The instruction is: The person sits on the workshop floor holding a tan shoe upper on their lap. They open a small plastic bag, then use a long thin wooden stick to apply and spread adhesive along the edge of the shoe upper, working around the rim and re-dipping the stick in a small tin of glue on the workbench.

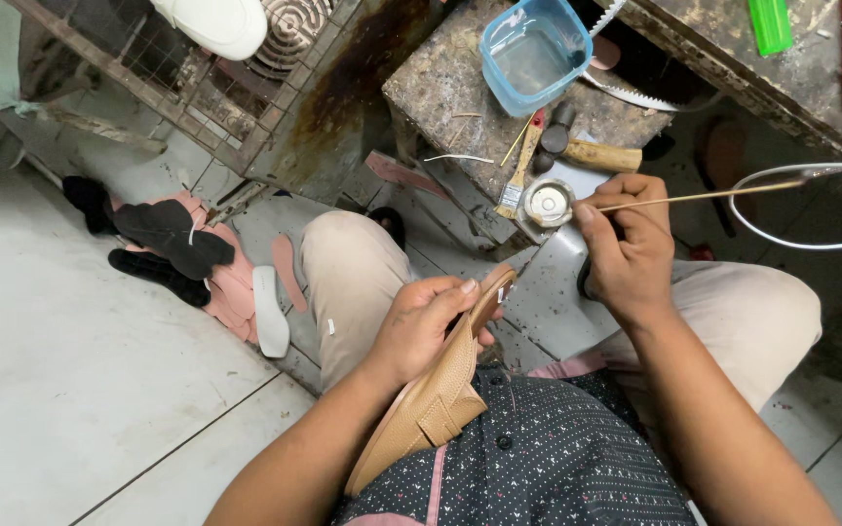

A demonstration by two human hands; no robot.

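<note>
My left hand (428,321) grips a tan leather sandal (436,394) by its front part, sole side turned right, heel resting against my patterned shirt. My right hand (626,244) pinches a thin wooden stick (704,196) that points right, its near end by a small round glue tin (547,202). The tin sits on the edge of a stained stone block (440,88), just left of my right hand. A brush (520,168) with a wooden handle lies beside the tin.
A blue plastic tub (535,51) of liquid stands on the block. A saw blade (626,95) and a wooden-handled tool (596,154) lie behind it. Black and pink sole cut-outs (182,258) and a white insole (270,312) lie on the tiled floor at left. A grey cable (811,175) loops at right.
</note>
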